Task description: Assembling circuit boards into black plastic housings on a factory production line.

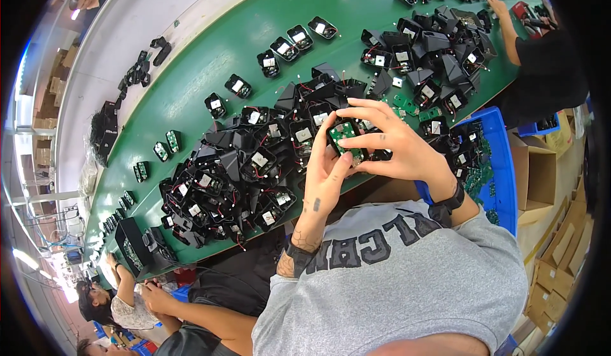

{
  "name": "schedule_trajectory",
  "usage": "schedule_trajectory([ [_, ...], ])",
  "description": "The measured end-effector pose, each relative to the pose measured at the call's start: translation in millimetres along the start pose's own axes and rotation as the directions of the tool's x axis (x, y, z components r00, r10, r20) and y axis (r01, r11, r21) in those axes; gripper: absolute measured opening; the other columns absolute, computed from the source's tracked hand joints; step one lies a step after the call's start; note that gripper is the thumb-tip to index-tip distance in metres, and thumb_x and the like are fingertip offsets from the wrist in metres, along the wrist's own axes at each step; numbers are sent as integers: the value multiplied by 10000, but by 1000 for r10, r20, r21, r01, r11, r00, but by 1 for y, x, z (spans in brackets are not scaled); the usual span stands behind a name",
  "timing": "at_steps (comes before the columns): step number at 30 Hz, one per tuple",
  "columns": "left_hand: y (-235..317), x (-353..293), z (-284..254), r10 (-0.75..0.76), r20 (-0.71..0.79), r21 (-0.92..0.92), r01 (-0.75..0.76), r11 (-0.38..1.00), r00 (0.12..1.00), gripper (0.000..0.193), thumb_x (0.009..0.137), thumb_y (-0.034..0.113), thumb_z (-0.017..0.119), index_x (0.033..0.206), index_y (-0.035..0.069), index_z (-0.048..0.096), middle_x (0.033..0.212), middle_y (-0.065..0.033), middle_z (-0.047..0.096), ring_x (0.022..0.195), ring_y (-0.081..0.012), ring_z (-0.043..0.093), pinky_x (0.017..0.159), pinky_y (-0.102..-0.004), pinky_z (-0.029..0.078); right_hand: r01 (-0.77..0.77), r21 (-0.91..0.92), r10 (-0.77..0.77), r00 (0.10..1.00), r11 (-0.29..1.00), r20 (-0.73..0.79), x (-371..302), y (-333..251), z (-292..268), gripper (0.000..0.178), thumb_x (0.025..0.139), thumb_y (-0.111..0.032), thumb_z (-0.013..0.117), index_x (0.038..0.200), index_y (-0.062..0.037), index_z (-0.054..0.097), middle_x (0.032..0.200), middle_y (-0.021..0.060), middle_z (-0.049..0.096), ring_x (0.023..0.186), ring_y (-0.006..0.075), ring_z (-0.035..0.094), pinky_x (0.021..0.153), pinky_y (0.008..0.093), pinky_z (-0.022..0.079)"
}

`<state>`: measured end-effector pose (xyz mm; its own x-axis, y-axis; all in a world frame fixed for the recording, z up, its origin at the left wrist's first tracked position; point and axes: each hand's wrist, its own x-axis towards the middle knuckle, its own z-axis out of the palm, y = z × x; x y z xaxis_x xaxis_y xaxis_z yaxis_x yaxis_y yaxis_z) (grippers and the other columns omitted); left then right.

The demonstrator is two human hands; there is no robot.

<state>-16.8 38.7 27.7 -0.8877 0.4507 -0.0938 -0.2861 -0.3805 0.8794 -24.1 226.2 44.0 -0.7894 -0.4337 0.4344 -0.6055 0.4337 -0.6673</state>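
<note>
Between both hands, in front of my chest, is a small black plastic housing with a green circuit board [345, 131] in its open side. My left hand [326, 165] grips it from the left and below, thumb at its near edge. My right hand [398, 141] arches over from the right, its fingers and thumb closed against the board and the housing's edge. Beyond and left of my hands lies a heap of black housings [238, 158] with white parts and red wires. Several loose green circuit boards [405, 106] rest past my right hand.
A blue bin [506, 165] holding boards and housings stands at my right, beside cardboard boxes [541, 184]. Housings [284, 48] stand in rows on the green table [210, 63]. Another person's arm [506, 34] reaches in at far right; other people [130, 302] sit at lower left.
</note>
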Motion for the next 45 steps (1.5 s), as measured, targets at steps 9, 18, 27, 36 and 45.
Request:
schedule_trajectory([
  [9, -2, 1, 7, 54, 23, 64, -55, 996, 998, 692, 975, 6, 443, 1544, 125, 66, 1366, -125, 439, 1223, -212, 491, 950, -386, 514, -333, 769, 485, 874, 545, 34, 2, 6, 22, 462, 847, -11, 657, 1298, -17, 562, 1263, 84, 592, 1060, 110, 577, 890, 249, 472],
  [18, -3, 9, -2, 101, -5, 303, -94, 948, 995, 613, 959, -69, 407, 1513, 101, 208, 1344, -117, 454, 1158, -194, 539, 910, -326, 549, -296, 816, 543, 839, 497, -27, 2, 11, 44, 356, 863, 35, 635, 1215, 25, 580, 1095, 61, 631, 966, 118, 615, 849, 260, 504],
  [27, 7, 21, -10, 309, -165, 408, -220, 886, 937, 635, 961, -33, 471, 1518, 125, 208, 1216, -87, 552, 1053, -153, 593, 863, -290, 544, -319, 758, 325, 934, 570, 148, 59, 24, 24, 318, 845, 18, 655, 1159, 3, 604, 1081, 56, 636, 978, 112, 610, 857, 260, 503],
  [36, 143, 72, -138, 445, -131, 980, 184, -79, 886, 338, 932, 261, 430, 1022, 25, 654, 956, -236, 663, 914, -417, 630, 794, -490, 497, -435, -170, 380, 881, 884, -281, 169, 250, -65, 312, 723, -71, 663, 1032, -79, 706, 970, 143, 711, 870, 243, 691, 799, 342, 539],
  [45, 114, 134, -372, 180, -535, 845, 528, 85, 826, 439, 760, 273, 769, 1065, -20, 648, 707, -163, 674, 554, -227, 662, 518, -355, 528, -539, -534, 432, 842, 651, -324, 162, 288, -70, 316, 794, -202, 672, 1069, -46, 683, 1050, 181, 674, 996, 349, 639, 880, 430, 504],
])
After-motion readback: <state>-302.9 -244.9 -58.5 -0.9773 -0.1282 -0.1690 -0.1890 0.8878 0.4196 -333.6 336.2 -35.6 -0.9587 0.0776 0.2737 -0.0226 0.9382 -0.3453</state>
